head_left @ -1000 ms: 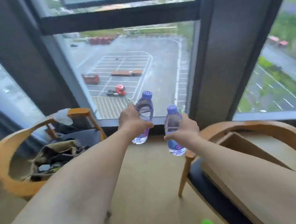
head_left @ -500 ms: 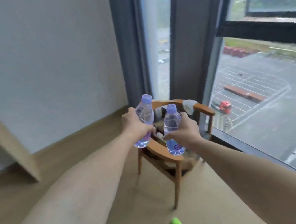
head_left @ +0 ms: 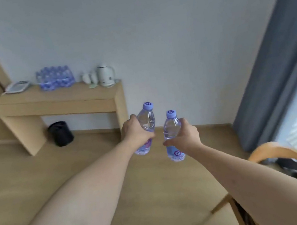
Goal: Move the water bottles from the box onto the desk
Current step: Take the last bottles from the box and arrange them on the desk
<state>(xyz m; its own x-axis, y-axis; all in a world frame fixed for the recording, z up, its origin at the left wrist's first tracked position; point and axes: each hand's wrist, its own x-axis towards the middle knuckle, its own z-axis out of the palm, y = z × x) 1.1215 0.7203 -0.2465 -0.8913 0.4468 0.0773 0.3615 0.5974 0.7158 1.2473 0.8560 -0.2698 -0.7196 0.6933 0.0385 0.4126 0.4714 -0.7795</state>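
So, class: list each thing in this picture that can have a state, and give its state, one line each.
left hand: closed around a bottle
left bottle: capped, carried, tilted
right hand: closed around a bottle
right bottle: capped, carried, near upright
bottles on the desk: standing, grouped
kettle: upright, lid shut

Head view, facing desk (head_left: 55, 101), downward tilt

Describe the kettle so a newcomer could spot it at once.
Find the wooden desk against the white wall. At its right end, beside small white cups, stands the white kettle: taller than the cups, unlike the blue bottle pack.
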